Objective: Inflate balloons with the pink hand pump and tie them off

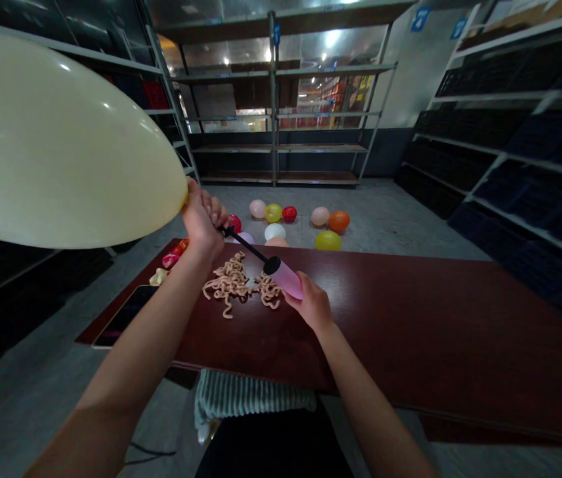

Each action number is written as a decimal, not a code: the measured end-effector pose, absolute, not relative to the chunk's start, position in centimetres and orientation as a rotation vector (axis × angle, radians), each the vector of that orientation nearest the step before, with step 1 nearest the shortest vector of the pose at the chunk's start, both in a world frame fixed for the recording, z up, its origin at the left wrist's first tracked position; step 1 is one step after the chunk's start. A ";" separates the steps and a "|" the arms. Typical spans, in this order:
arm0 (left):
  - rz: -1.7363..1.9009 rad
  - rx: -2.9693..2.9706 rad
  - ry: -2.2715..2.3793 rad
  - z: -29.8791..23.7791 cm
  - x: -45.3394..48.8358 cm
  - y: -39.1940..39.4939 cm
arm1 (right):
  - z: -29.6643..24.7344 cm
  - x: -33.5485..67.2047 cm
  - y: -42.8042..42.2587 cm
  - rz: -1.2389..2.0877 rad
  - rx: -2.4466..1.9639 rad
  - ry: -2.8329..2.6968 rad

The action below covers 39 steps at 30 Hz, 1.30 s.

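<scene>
A large pale yellow balloon (71,146), blown up, fills the upper left of the head view. My left hand (204,216) is closed where the balloon's neck meets the nozzle of a pink and black hand pump (288,277); the neck itself is hidden by the fingers. My right hand (313,302) grips the pink barrel at its lower end. Between the hands the pump's black rod shows, slanting down to the right above the table. Beneath it lies a pile of curly beige balloons or strings (231,282), whose kind is not certain.
The dark red table (410,312) carries a tablet (124,315) and small red and pale pieces (176,253) at its left. Several blown-up balloons (328,240) lie on the floor beyond. Metal shelves (275,99) stand behind and along both sides. A ribbed green cloth (251,392) is below the near edge.
</scene>
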<state>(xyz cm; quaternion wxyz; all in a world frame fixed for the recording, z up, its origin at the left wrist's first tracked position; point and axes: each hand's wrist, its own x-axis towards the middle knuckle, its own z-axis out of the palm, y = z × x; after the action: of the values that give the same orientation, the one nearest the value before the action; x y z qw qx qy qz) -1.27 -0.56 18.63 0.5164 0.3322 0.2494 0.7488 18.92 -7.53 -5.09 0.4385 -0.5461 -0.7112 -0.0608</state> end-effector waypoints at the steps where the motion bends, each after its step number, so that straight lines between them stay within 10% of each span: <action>1: 1.794 0.828 0.579 18.6 0.0 -0.4 | -5.2 19.1 -7.5 -0.143 -1.359 -1.747; 24: 1.633 0.452 0.814 9.5 1.1 1.8 | -5.2 18.1 -7.4 -0.291 -1.385 -1.888; 39: 1.680 0.512 0.803 15.4 -7.4 3.9 | -4.6 18.0 -7.9 -0.093 -1.276 -1.947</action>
<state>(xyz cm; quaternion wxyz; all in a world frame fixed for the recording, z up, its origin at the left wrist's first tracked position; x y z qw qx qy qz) -7.36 3.85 15.44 0.5691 0.2182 0.3418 0.7153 17.98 -7.86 -4.55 0.3948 -0.5031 -0.7679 -0.0368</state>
